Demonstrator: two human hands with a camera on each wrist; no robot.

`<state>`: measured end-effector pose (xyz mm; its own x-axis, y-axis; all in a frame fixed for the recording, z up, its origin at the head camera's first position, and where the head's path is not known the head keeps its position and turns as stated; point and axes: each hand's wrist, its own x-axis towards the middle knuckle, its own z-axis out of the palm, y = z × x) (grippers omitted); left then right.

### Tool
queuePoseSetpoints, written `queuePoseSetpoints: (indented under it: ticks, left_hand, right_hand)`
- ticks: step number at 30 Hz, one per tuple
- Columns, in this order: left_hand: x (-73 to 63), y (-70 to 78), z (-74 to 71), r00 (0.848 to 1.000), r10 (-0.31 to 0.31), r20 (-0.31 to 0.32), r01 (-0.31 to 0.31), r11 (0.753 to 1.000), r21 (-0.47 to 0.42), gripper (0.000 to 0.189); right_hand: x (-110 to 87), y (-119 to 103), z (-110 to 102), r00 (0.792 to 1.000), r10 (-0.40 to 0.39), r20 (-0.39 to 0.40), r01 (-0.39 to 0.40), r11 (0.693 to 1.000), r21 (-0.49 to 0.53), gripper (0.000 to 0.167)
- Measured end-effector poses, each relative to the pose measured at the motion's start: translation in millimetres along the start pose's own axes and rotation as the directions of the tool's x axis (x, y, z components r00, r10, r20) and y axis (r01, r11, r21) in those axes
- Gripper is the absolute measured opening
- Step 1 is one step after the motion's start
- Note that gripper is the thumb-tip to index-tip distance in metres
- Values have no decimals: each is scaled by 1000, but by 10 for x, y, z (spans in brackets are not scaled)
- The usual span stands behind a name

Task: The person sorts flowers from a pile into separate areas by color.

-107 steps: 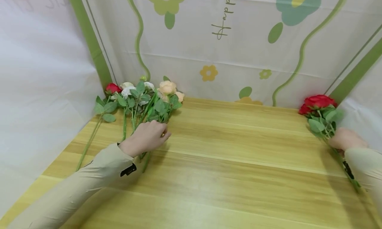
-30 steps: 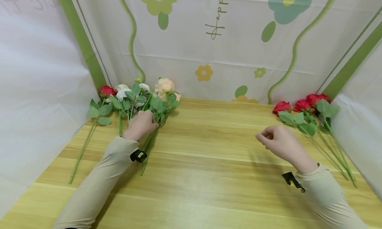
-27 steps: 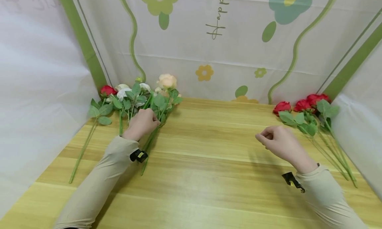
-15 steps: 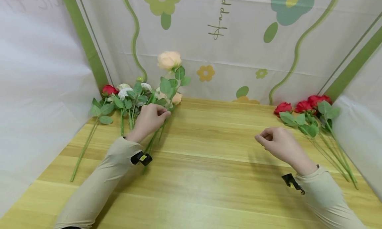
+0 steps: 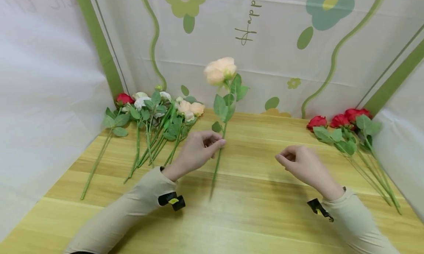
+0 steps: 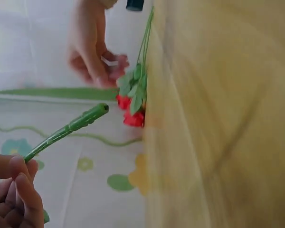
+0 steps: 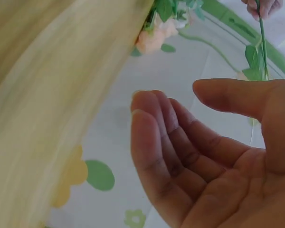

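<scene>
A peach artificial rose (image 5: 220, 70) stands nearly upright over the middle of the table, its stem pinched between the thumb and fingers of my left hand (image 5: 198, 151). In the left wrist view the green stem's lower end (image 6: 69, 128) sticks out past my fingertips. My right hand (image 5: 306, 169) hovers to the right, fingers loosely bent; the right wrist view shows a gap between thumb and fingers and nothing held. Close to that hand lie several red roses (image 5: 341, 120) with their stems towards me.
On the left lie a single red rose (image 5: 124, 98), white roses (image 5: 142, 101) and more peach roses (image 5: 190, 109), stems pointing to the front. Behind the wooden table (image 5: 251, 210) hangs a printed cloth (image 5: 275, 48), with white cloth at both sides.
My left hand has lifted a peach rose out of the left group and carried it right. Earlier my right hand left the red roses; lately it has barely moved.
</scene>
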<state>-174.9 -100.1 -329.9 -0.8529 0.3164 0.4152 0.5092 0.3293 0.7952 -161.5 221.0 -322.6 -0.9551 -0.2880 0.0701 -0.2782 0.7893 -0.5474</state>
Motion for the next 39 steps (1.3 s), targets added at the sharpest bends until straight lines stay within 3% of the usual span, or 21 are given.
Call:
queuePoseSetpoints:
  ticks: [5, 11, 17, 24, 32, 39]
  left_hand:
    - [-64, 44, 183, 999, 14, 31, -11, 993, -117, 9]
    - [-163, 54, 344, 997, 13, 71, 2, 979, -206, 11]
    - [-204, 72, 390, 997, 28, 69, -12, 974, -227, 12]
    - [-208, 94, 412, 996, 34, 83, -15, 976, -219, 16]
    - [-222, 89, 440, 982, 36, 187, 7, 974, -226, 10]
    - [-214, 72, 452, 971, 68, 231, -30, 986, -165, 7]
  right_hand:
    - [6, -117, 142, 998, -58, 24, 53, 986, 155, 27]
    - [47, -353, 277, 995, -89, 44, 64, 914, 402, 30]
    - [75, -531, 342, 998, -61, 25, 40, 857, 514, 32]
    - [82, -612, 401, 995, -92, 46, 44, 782, 622, 30]
    - [79, -608, 425, 994, -111, -20, 100, 783, 614, 23]
    - [88, -588, 445, 992, -123, -35, 120, 808, 576, 15]
